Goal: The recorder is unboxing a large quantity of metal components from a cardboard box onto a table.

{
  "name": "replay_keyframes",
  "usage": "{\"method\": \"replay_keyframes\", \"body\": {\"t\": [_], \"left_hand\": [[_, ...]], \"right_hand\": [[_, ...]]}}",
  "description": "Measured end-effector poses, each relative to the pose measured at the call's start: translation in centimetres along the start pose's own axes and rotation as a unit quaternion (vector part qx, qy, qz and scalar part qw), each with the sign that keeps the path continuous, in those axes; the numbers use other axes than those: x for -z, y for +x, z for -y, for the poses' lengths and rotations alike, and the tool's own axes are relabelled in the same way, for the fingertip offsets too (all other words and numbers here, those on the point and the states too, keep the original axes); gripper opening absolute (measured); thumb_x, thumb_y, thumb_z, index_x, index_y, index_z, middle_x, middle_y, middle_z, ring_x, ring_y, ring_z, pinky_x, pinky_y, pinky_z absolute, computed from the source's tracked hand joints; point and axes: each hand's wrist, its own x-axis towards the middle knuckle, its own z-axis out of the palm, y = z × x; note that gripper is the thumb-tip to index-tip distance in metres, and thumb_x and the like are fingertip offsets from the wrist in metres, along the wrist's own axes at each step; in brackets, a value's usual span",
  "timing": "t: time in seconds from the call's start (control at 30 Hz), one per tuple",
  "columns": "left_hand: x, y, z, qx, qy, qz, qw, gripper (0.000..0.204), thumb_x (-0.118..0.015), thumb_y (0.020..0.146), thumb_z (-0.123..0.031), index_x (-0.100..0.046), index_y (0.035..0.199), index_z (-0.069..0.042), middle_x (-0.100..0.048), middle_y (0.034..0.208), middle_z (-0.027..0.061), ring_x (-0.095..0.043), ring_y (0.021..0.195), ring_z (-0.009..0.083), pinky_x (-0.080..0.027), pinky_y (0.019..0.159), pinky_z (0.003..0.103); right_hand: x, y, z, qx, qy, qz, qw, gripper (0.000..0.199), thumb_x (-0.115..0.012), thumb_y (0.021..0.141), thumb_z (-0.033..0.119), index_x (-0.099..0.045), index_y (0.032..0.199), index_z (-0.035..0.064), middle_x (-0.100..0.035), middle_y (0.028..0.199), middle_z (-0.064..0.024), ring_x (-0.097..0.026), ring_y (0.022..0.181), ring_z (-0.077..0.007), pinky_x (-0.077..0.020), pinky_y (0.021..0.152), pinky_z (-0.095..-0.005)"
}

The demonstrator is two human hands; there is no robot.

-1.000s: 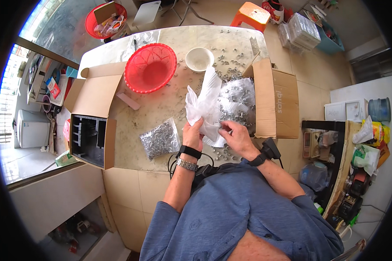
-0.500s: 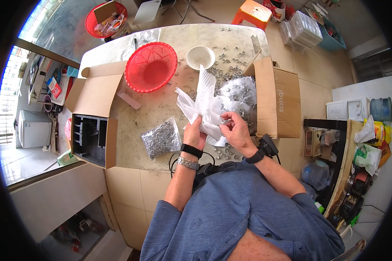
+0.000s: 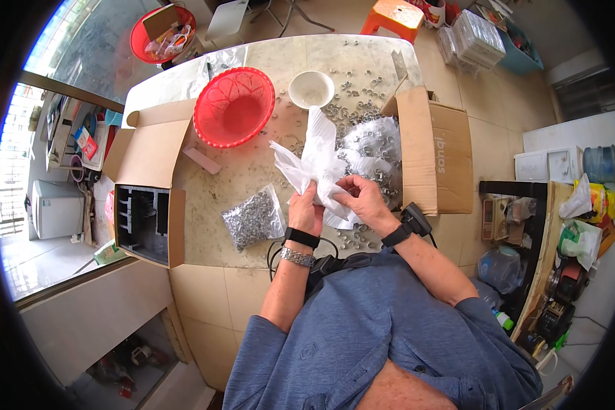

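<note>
A crumpled white plastic bag (image 3: 319,154) is held up over the near part of the table. My left hand (image 3: 306,212) grips its lower left side, with the thumb pointing up along the plastic. The fingers of my right hand (image 3: 363,200) pinch its right edge. Just beyond my right hand, small grey metal clips (image 3: 352,123) lie scattered around a clear plastic bag of clips (image 3: 376,143). Left of my left hand rests a clear bag packed with small grey metal parts (image 3: 251,219). What the white bag holds, if anything, is hidden.
A red plastic basket (image 3: 234,108) and a white bowl (image 3: 311,90) stand farther back on the table (image 3: 280,60). An open cardboard box (image 3: 417,154) sits at the right edge. Another open box (image 3: 150,164) with black inserts is at the left. An orange stool (image 3: 393,19) stands beyond.
My right hand has shifted slightly left and closer to my left hand along the white bag's edge. The bag's gathered part has changed shape a little. My left hand keeps its grip.
</note>
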Motion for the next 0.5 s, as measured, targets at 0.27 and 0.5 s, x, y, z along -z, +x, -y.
{"method": "replay_keyframes", "body": {"t": [0.27, 0.5], "left_hand": [[0.4, 0.1, -0.2, -0.046, -0.021, -0.002, 0.999, 0.029, -0.049, 0.096, -0.010, -0.050, 0.122, 0.003, -0.061, 0.117, 0.0112, -0.061, 0.105, 0.0225, -0.049, 0.091, 0.038], [0.2, -0.6, 0.6, -0.003, 0.071, 0.004, 0.997, 0.031, -0.053, 0.094, -0.012, -0.051, 0.122, 0.002, -0.062, 0.115, 0.0092, -0.060, 0.102, 0.0176, -0.049, 0.087, 0.031]], "right_hand": [[1.5, 0.5, -1.6, 0.031, -0.203, -0.158, 0.966, 0.014, -0.067, 0.081, 0.011, -0.067, 0.090, 0.0008, -0.067, 0.079, -0.0124, -0.063, 0.068, -0.0213, -0.0499, 0.066, -0.0299], [0.2, 0.2, 0.9, 0.121, -0.226, -0.096, 0.962, 0.017, -0.064, 0.081, 0.011, -0.067, 0.094, 0.0000, -0.067, 0.083, -0.0161, -0.066, 0.074, -0.0278, -0.0506, 0.068, -0.0330]]}}
